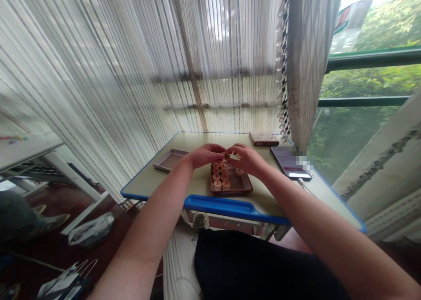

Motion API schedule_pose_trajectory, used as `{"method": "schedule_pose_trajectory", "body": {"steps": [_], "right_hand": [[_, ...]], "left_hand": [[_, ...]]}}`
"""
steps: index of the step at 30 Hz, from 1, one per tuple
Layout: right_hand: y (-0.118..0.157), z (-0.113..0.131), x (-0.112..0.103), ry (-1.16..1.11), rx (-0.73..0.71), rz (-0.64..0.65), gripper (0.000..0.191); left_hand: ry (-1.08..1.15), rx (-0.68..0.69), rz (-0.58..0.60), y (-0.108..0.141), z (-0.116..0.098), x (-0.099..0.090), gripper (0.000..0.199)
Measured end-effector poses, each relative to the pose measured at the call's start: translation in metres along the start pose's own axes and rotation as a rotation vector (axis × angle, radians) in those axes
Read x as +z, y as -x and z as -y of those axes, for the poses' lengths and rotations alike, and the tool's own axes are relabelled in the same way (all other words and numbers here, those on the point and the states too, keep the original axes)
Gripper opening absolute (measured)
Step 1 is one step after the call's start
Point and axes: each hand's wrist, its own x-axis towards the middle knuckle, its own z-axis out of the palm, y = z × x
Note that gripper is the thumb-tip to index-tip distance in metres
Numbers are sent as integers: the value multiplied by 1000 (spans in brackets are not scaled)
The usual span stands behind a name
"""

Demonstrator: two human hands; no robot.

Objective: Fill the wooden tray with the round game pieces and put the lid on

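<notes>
Game piece (226,155) sits at the fingertips, where left hand (208,154) and right hand (246,158) meet; can't tell which fingers clamp it. Open box (234,187) below the fingers: two columns of red-marked pieces (224,177) nearside. Shallow tray (167,160) left of fingers, phone (285,160) right.
</notes>
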Motion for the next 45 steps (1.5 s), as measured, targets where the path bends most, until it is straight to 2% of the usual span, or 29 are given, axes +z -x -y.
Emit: {"method": "schedule_pose_trajectory", "body": {"steps": [2,3,6,8,11,16,22,27,33,45], "right_hand": [[-1,0,-8,21,43,17,20],[-1,0,-13,26,67,27,21],[4,4,-29,4,109,101,21],[15,11,-38,-15,108,179,21],[38,26,-42,-22,110,228,19],[61,38,-34,-69,215,240,24],[55,28,-24,-66,345,306,26],[56,23,-20,26,406,280,24],[58,22,-21,110,389,240,24],[58,20,-20,80,396,248,14]], "left_hand": [[-75,20,-66,-3,4,-4,44],[-135,38,-151,-6,7,-8,45],[-452,121,-559,-16,23,-18,43],[-750,225,-721,-21,34,-23,38],[-956,305,-748,-24,45,-25,33],[-1025,309,-784,-23,51,-25,31],[-1047,243,-746,-25,56,-26,26],[-1043,206,-711,-25,54,-25,22],[-1036,153,-688,-25,52,-26,23],[-1039,136,-646,-26,54,-26,25]]}}
